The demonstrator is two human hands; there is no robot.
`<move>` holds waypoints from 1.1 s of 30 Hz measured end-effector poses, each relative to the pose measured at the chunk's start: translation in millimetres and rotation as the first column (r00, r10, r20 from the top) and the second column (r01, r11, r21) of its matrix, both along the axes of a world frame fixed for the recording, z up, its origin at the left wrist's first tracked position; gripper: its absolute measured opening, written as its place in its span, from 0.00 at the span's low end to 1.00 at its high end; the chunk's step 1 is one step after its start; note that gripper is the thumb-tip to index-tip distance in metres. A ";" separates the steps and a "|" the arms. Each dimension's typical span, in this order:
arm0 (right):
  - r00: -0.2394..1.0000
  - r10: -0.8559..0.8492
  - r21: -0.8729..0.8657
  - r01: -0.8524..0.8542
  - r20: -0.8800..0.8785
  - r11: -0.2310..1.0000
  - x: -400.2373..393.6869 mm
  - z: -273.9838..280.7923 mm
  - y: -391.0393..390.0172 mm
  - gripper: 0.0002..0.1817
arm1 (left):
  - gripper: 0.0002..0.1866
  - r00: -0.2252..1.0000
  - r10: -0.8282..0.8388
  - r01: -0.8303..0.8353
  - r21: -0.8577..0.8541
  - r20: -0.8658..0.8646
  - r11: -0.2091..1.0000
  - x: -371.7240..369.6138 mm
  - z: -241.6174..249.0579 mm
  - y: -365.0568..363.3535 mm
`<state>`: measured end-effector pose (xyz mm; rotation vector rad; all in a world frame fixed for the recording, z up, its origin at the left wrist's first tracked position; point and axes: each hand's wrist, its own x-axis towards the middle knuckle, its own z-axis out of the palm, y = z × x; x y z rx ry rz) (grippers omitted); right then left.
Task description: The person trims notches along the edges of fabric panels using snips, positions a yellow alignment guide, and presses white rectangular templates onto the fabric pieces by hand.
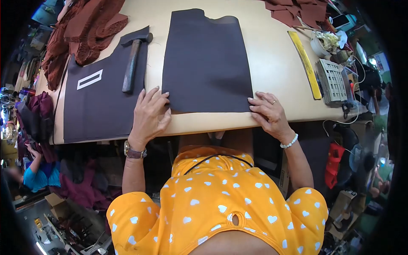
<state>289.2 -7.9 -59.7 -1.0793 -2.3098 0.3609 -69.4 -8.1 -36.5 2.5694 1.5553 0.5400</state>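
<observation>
A dark cut piece of cloth (206, 63) lies flat before me, with a notched top edge and a straight lower edge near the table's front. At its lower left corner, my left hand (149, 112) rests with fingers apart, the fingertips touching the cloth's side. My right hand (271, 112) touches the lower right corner with spread fingertips. Neither hand lifts the cloth. To the left is a second dark piece of cloth (100, 108), which bears a hammer (132, 66) and a white rectangular frame-shaped piece (90, 79).
A yellow ruler (304, 63) lies on the table (272, 51) to the right, beside a stack of light slatted pieces (332, 80). Reddish-brown cloth is heaped at the back left (87, 32) and back right (297, 12). Another person's arm (36, 159) shows at far left.
</observation>
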 end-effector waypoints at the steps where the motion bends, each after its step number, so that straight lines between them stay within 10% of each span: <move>1: 1.000 0.001 -0.003 -0.001 0.007 1.000 0.6 -1.3 -0.8 0.07 | 0.12 0.999 0.012 -0.012 -0.020 -0.035 1.000 3.6 2.2 -0.8; 4: 1.000 0.001 -0.003 -0.001 0.021 1.000 2.1 -2.7 -1.1 0.07 | 0.16 0.980 0.196 -0.187 0.168 -0.038 0.968 39.9 -3.4 -0.9; 10: 0.999 0.004 -0.030 -0.003 0.034 1.000 1.4 0.0 -1.9 0.08 | 0.35 0.935 -0.202 0.190 0.066 0.291 0.979 155.3 -24.7 -30.9; 17: 0.991 0.006 -0.347 -0.052 -0.132 0.936 8.5 11.4 -3.9 0.23 | 0.35 0.964 -0.205 0.198 0.057 0.170 0.978 172.2 -47.9 -37.4; 21: 0.960 0.108 -0.247 -0.043 0.256 0.968 14.7 8.1 8.0 0.27 | 0.35 0.971 -0.189 0.183 0.058 0.147 0.981 173.8 -48.7 -36.7; 33: 0.969 0.008 -0.139 0.028 0.248 0.990 8.3 -3.3 145.5 0.24 | 0.35 0.977 -0.183 0.176 0.067 0.113 0.982 173.9 -49.8 -36.9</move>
